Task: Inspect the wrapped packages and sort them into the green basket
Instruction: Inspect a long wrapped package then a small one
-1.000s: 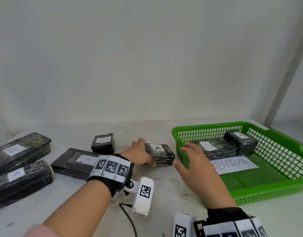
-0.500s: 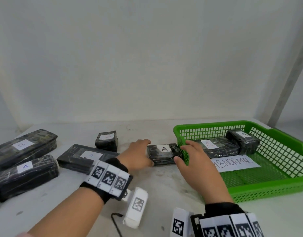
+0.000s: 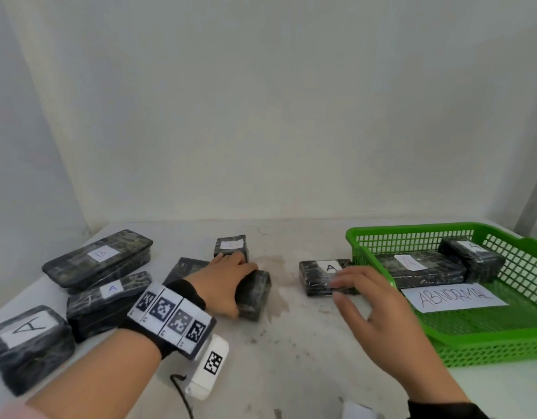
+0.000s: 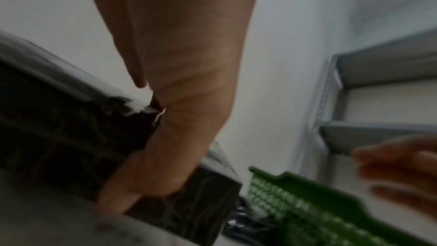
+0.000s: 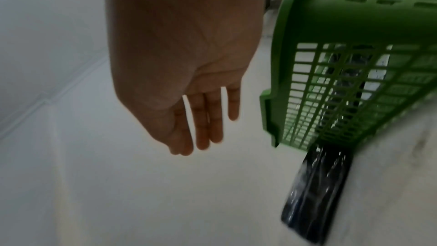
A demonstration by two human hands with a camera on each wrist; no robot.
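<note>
My left hand (image 3: 243,288) grips a flat black wrapped package (image 3: 256,297) on the white table, left of centre, with the fingers over its top. In the left wrist view the thumb (image 4: 151,166) lies down the package's (image 4: 59,137) side. A black package labelled A (image 3: 318,279) lies against the left wall of the green basket (image 3: 412,231). My right hand (image 3: 340,290) hovers open over its near right end, fingers straight (image 5: 203,128), holding nothing. Inside the basket lie a long package (image 3: 421,270), a short one (image 3: 473,258) and a sheet reading ABNORMAL (image 3: 455,297).
Further wrapped packages lie at the left: one labelled B (image 3: 98,258), two labelled A (image 3: 110,294) (image 3: 28,337), and a small one (image 3: 231,246) behind my left hand. A white wall stands close behind the table. A grey metal shelf frame (image 4: 354,128) rises beyond the basket.
My left hand left the A package by the basket and moved left onto the flat package, which it now grips. My right hand came off the basket's edge and opened.
</note>
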